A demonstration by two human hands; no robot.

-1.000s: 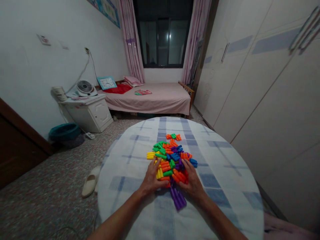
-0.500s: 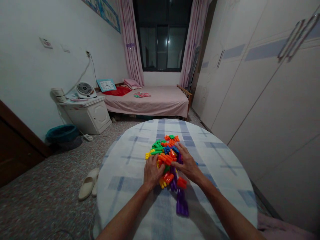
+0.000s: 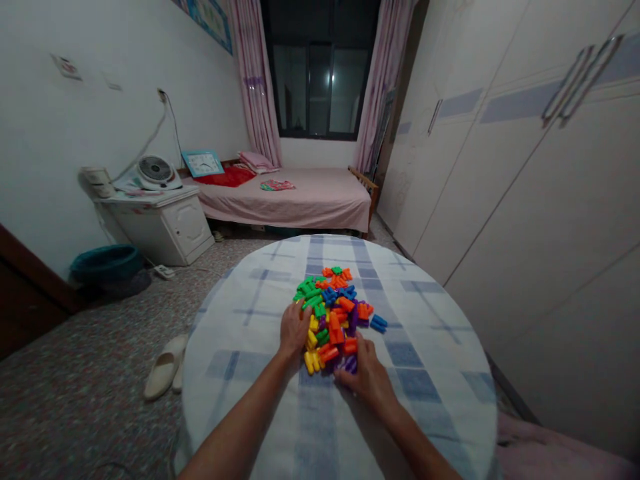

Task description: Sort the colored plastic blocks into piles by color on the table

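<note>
A heap of small plastic building pieces [image 3: 334, 312] in orange, green, blue, yellow and purple lies in the middle of a round table [image 3: 440, 393] covered with a blue-checked white cloth. My left hand [image 3: 295, 328] rests against the heap's left side, fingers curled loosely on the yellow and green pieces. My right hand [image 3: 367, 377] lies at the near edge of the heap, fingers bent over purple and orange pieces. What either hand actually grips is hidden under the fingers.
A pink bed [image 3: 300, 197] stands under the dark window. A white cabinet [image 3: 163, 227] with a fan [image 3: 153, 172] is at the left wall, with a teal basin [image 3: 105, 262] and slippers [image 3: 165, 365] on the floor. White wardrobe doors [image 3: 525, 187] run along the right.
My right hand has drawn back from the top of the heap to its near edge. The long purple piece that lay apart near me is now against the heap. My left hand shifted slightly left.
</note>
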